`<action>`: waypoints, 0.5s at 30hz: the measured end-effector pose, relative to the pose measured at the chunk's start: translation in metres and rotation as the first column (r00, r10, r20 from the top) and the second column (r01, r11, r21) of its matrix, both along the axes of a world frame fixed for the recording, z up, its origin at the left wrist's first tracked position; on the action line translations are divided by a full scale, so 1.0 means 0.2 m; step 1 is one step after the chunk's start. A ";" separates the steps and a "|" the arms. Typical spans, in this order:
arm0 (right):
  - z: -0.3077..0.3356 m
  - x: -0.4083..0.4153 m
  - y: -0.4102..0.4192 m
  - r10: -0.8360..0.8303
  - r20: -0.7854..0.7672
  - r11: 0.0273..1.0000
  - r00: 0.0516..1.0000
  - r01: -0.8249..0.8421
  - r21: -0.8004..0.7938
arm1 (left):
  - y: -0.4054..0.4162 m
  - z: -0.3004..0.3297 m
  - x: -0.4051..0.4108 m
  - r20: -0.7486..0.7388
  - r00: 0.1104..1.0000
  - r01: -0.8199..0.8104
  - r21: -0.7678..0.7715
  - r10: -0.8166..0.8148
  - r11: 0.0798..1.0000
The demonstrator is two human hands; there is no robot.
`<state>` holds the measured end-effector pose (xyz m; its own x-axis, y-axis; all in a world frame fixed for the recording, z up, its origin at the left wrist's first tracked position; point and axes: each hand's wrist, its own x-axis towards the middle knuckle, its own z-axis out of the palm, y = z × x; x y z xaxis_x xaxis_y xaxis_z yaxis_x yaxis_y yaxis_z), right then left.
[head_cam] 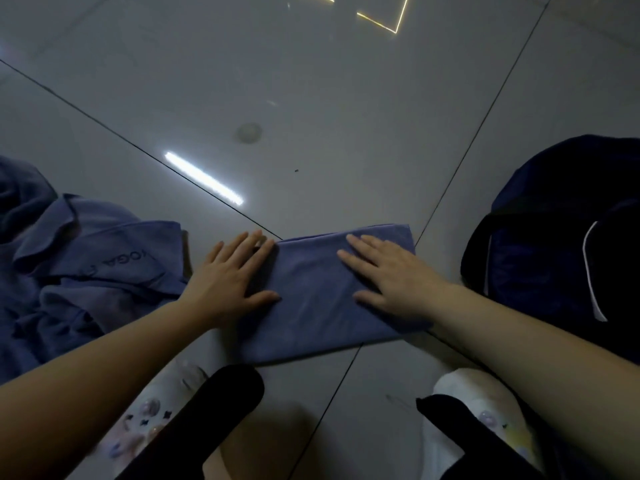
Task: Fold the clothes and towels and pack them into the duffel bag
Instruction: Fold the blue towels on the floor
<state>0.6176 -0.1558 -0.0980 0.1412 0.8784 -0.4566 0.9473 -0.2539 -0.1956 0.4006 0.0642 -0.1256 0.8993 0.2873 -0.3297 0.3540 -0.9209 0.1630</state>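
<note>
Nearby, clothes pile [79, 271] left, duffel bag [561, 254] right

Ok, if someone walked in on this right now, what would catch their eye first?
Probably the folded blue towel on the floor tiles at centre, with the left hand and right hand pressed flat on its two ends. Next, the rumpled heap of blue clothes at the left, and the dark duffel bag at the right edge.
</note>
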 end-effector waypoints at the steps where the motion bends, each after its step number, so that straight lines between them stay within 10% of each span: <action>1: -0.01 -0.01 0.00 0.043 0.005 0.998 0.999 -0.043 -0.034 | -0.02 0.01 0.01 0.026 0.999 -0.030 -0.014 0.030 0.999; 8: 0.06 0.04 0.03 -0.321 0.250 0.910 0.913 0.371 -0.187 | 0.00 0.04 0.03 -0.132 0.975 -0.177 0.036 0.181 0.983; 10: 0.05 -0.06 0.07 -0.146 0.139 0.988 0.979 0.153 -0.038 | -0.01 0.07 0.05 -0.036 0.960 -0.278 -0.019 0.277 0.961; 13: 0.01 -0.14 0.10 0.357 -0.012 0.934 0.934 -0.357 0.017 | -0.04 0.06 0.04 0.093 0.714 -0.644 -0.303 0.694 0.702; 15: 0.00 -0.07 0.12 0.203 0.041 0.975 0.978 -0.198 -0.100 | -0.06 0.06 0.02 -0.012 0.492 -0.732 -0.547 0.871 0.406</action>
